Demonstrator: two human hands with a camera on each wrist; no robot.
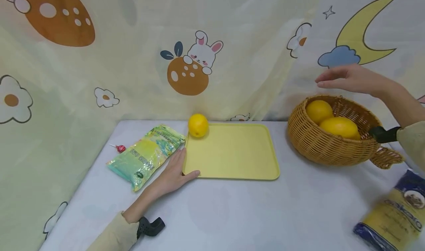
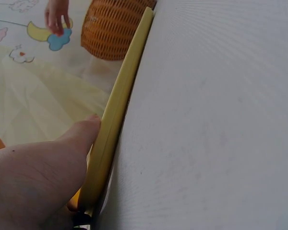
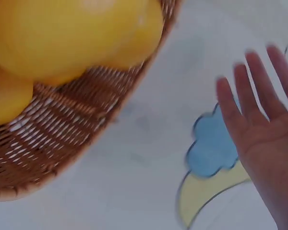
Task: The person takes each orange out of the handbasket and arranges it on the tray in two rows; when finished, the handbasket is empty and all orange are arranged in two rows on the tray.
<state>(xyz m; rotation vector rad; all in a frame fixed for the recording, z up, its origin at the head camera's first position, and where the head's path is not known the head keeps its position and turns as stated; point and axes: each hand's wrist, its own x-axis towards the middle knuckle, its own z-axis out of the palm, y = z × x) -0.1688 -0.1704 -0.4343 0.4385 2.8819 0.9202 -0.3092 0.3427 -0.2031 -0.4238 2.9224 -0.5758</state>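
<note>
My left hand (image 1: 174, 171) lies at the left edge of a yellow tray (image 1: 232, 153). Its fingers stretch along that edge, and the thumb rests at the front left corner. In the left wrist view the thumb touches the tray rim (image 2: 116, 112). A lemon (image 1: 198, 125) sits on the tray's back left corner. Above the wicker basket (image 1: 328, 149), my right hand (image 1: 356, 80) hovers with nothing in it. The right wrist view shows its fingers extended and spread. Inside the basket are several yellow lemons (image 1: 339, 127), some partly hidden by the rim.
Left of the tray lies a green and yellow packet (image 1: 146, 157), with a red lollipop (image 1: 120, 148) beside it. A blue and yellow bag (image 1: 395, 214) lies at the front right. Behind the table hangs a printed cloth (image 1: 142, 59).
</note>
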